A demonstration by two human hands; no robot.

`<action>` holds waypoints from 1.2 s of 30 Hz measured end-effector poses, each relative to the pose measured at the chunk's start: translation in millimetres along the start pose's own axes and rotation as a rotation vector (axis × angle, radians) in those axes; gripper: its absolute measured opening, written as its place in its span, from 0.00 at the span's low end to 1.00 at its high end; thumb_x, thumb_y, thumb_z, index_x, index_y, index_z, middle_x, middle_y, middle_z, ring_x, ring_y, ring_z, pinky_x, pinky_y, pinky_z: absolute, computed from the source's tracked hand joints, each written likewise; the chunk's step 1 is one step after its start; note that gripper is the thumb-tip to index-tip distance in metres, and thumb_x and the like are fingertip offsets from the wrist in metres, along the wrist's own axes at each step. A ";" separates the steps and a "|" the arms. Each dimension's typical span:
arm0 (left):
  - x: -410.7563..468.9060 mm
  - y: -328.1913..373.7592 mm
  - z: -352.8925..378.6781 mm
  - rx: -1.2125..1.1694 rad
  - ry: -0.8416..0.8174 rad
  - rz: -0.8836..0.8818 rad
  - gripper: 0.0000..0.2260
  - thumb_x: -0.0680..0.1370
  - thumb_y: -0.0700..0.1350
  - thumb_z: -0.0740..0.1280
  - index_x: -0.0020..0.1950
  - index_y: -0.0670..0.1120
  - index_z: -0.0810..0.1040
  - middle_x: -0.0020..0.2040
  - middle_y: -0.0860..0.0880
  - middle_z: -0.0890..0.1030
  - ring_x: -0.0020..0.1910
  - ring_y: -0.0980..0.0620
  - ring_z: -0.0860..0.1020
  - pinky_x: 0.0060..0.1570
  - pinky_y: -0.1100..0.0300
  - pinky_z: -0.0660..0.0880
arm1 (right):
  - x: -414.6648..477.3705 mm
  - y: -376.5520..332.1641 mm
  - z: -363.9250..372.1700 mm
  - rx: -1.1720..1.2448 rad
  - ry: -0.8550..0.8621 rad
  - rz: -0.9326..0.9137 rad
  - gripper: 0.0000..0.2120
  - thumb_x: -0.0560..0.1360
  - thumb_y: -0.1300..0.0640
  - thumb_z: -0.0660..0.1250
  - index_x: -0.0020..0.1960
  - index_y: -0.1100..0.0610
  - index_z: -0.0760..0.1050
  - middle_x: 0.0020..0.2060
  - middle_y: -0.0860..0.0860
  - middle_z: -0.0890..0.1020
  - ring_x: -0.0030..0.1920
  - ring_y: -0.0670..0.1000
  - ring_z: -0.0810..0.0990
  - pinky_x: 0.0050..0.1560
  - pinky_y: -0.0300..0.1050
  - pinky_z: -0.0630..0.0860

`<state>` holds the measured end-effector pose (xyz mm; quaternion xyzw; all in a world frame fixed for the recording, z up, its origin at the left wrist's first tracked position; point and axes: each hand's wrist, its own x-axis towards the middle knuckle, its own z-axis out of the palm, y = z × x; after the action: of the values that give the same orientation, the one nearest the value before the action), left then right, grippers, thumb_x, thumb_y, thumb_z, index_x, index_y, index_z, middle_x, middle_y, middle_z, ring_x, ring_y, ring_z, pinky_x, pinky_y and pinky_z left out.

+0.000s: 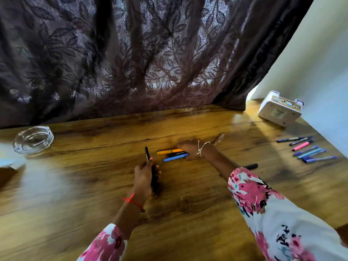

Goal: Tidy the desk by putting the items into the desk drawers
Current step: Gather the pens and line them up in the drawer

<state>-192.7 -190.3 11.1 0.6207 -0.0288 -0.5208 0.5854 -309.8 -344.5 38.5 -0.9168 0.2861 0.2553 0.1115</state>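
Observation:
On the wooden desk [94, 185], my left hand [144, 178] grips a black pen [147, 153] that stands up out of the fist. Just to its right, my right hand [192, 150] curls round the right ends of an orange marker [165, 152], a black marker [178, 153] and a blue marker [174, 158] lying side by side. A pale pen [219, 138] pokes out behind my right wrist. Another black marker [251, 166] lies partly hidden under my right forearm. No drawer is in view.
Several blue, purple and pink pens [307, 149] lie in a row at the right edge. A white box [280, 110] stands in the far right corner. A glass ashtray [33, 140] sits at the far left. A dark leaf-patterned curtain [131, 53] hangs behind the desk.

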 end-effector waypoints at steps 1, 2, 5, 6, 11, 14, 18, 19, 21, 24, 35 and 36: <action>-0.3 -1.0 0.1 -0.020 0.001 -0.001 0.07 0.79 0.45 0.62 0.47 0.42 0.75 0.34 0.48 0.76 0.24 0.55 0.75 0.22 0.64 0.71 | 0.7 -2.5 1.9 -0.003 0.002 0.012 0.23 0.75 0.59 0.65 0.67 0.61 0.63 0.66 0.58 0.70 0.65 0.58 0.71 0.64 0.54 0.67; -0.6 -2.2 0.6 -0.040 -0.001 -0.002 0.06 0.79 0.45 0.63 0.46 0.42 0.75 0.35 0.48 0.77 0.25 0.56 0.76 0.23 0.64 0.73 | -0.3 -6.0 2.7 0.006 0.007 0.025 0.23 0.76 0.59 0.63 0.68 0.61 0.62 0.66 0.59 0.69 0.65 0.59 0.70 0.64 0.53 0.67; -1.8 -6.2 6.8 -0.134 -0.052 0.034 0.06 0.77 0.44 0.66 0.46 0.41 0.76 0.38 0.46 0.80 0.29 0.56 0.80 0.27 0.64 0.77 | -10.2 -15.9 0.7 0.235 0.077 0.000 0.13 0.77 0.59 0.61 0.60 0.59 0.65 0.53 0.58 0.75 0.54 0.58 0.75 0.43 0.43 0.67; -2.2 -6.7 10.5 -0.155 -0.074 0.044 0.07 0.77 0.44 0.66 0.46 0.40 0.76 0.39 0.46 0.80 0.31 0.55 0.81 0.30 0.63 0.79 | -15.6 -21.6 -2.1 0.348 0.120 -0.013 0.08 0.77 0.59 0.61 0.55 0.56 0.64 0.45 0.54 0.75 0.48 0.56 0.75 0.35 0.42 0.64; -3.0 0.0 32.0 -0.187 -0.100 -0.014 0.11 0.76 0.49 0.66 0.43 0.41 0.77 0.35 0.45 0.79 0.28 0.52 0.80 0.27 0.62 0.77 | -29.6 -51.2 -10.6 0.720 0.099 -0.088 0.08 0.76 0.57 0.64 0.41 0.48 0.67 0.33 0.46 0.74 0.34 0.47 0.74 0.31 0.35 0.69; -2.3 2.4 41.2 -0.144 -0.082 -0.070 0.10 0.77 0.47 0.65 0.48 0.39 0.75 0.40 0.42 0.78 0.31 0.48 0.79 0.27 0.60 0.76 | -36.9 -43.7 -10.7 0.828 0.049 -0.015 0.11 0.75 0.51 0.65 0.46 0.60 0.74 0.32 0.49 0.76 0.30 0.44 0.76 0.30 0.36 0.73; -4.9 2.6 48.5 -0.176 -0.132 -0.104 0.07 0.78 0.43 0.65 0.49 0.39 0.74 0.41 0.42 0.78 0.31 0.48 0.80 0.26 0.58 0.79 | -41.1 -5.3 -2.6 1.264 0.416 0.334 0.17 0.76 0.52 0.64 0.37 0.64 0.78 0.21 0.50 0.79 0.21 0.46 0.78 0.21 0.38 0.75; -5.3 2.6 48.8 -0.189 -0.162 -0.106 0.07 0.78 0.42 0.64 0.48 0.38 0.75 0.41 0.43 0.77 0.32 0.48 0.80 0.26 0.58 0.79 | -38.5 8.2 1.4 1.271 0.571 0.482 0.16 0.76 0.54 0.64 0.34 0.63 0.78 0.21 0.51 0.80 0.23 0.49 0.79 0.24 0.43 0.77; -4.9 1.1 47.0 -0.177 -0.218 -0.103 0.08 0.79 0.42 0.63 0.47 0.38 0.75 0.41 0.44 0.77 0.36 0.46 0.78 0.24 0.59 0.78 | -33.1 34.6 10.4 1.109 0.713 0.752 0.14 0.75 0.55 0.65 0.44 0.67 0.78 0.37 0.62 0.84 0.42 0.57 0.83 0.44 0.53 0.79; -2.1 -2.4 43.0 -0.161 -0.246 -0.097 0.09 0.78 0.43 0.64 0.52 0.37 0.75 0.39 0.45 0.76 0.36 0.46 0.76 0.27 0.58 0.79 | -34.6 48.0 22.8 0.984 0.648 0.930 0.25 0.73 0.52 0.66 0.63 0.67 0.69 0.57 0.63 0.78 0.58 0.60 0.78 0.57 0.54 0.76; 3.2 -11.4 45.1 -0.234 -0.380 -0.173 0.07 0.78 0.44 0.63 0.54 0.44 0.75 0.52 0.45 0.81 0.48 0.47 0.81 0.42 0.52 0.76 | -58.8 19.4 8.0 1.321 0.416 0.399 0.14 0.73 0.60 0.68 0.30 0.63 0.76 0.18 0.50 0.79 0.18 0.46 0.77 0.19 0.37 0.75; 2.6 -12.6 47.1 -0.225 -0.397 -0.186 0.09 0.78 0.47 0.63 0.55 0.44 0.76 0.52 0.44 0.82 0.49 0.46 0.81 0.42 0.51 0.77 | -62.8 11.5 7.3 1.333 0.338 0.286 0.10 0.72 0.61 0.69 0.33 0.62 0.77 0.21 0.50 0.81 0.21 0.46 0.79 0.20 0.37 0.75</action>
<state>-230.7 -220.9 10.8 0.4369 -0.0277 -0.6842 0.5833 -363.8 -322.0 65.0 -0.6335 0.5128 -0.1085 0.5692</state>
